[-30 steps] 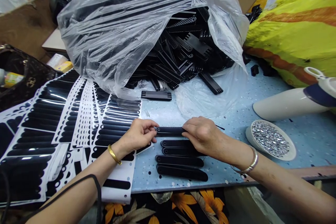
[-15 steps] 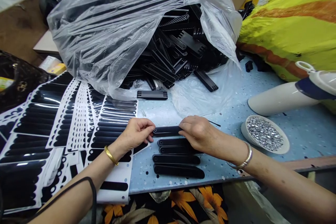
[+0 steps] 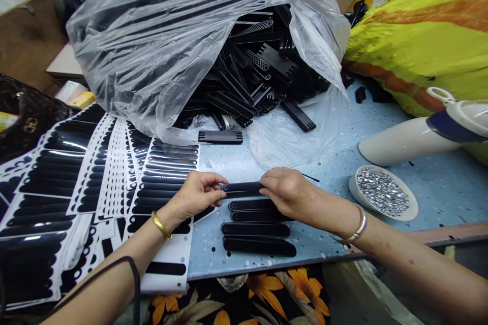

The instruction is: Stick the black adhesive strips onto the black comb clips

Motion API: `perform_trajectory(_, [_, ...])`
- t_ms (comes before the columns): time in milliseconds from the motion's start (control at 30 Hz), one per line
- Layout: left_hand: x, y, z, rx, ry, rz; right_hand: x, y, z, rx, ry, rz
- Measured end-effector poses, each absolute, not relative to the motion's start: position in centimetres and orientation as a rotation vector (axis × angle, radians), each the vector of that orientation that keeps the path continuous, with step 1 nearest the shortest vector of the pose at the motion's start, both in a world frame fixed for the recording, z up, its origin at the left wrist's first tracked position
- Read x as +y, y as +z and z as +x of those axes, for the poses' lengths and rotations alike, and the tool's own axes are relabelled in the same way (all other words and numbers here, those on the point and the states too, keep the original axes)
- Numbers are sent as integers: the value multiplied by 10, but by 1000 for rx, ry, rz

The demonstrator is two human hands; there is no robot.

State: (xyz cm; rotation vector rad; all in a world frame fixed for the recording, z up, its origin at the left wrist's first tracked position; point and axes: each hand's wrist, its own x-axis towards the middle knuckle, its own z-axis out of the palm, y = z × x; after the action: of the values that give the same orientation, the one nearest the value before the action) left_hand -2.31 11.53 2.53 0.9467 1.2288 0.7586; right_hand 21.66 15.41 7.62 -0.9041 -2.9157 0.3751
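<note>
Between my hands lies a long black plastic bar (image 3: 244, 189) with a rounded end and a small hole at its left. My left hand (image 3: 196, 194) has thumb and index finger closed on that left end. My right hand (image 3: 292, 193) pinches the bar's other end, which its fingers hide. Below it, several similar black bars (image 3: 255, 230) lie side by side on the blue speckled table (image 3: 324, 241); my right hand covers the right ends of the upper ones. Sheets of glossy black stickers (image 3: 163, 180) on white backing spread beneath and beyond my left forearm.
A clear plastic bag (image 3: 152, 51) full of black slotted parts (image 3: 244, 81) stands at the back. On the right are a bowl of small shiny metal pieces (image 3: 383, 192), a white bottle (image 3: 396, 142) lying tilted, and a yellow sack (image 3: 430, 30). A loose black slotted piece (image 3: 220, 137) lies before the bag.
My left index finger has straightened a little along the bar's left end. The right hand keeps its pinch; the whole view has shifted very slightly.
</note>
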Motion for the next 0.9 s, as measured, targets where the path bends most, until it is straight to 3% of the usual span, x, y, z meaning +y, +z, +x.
perform_trajectory(433, [116, 29, -23, 1229, 734, 935, 157, 72, 224, -2819, 582, -952])
perform_trajectory(900, [115, 26, -25, 1211, 738, 947, 158, 70, 227, -2756, 583, -935])
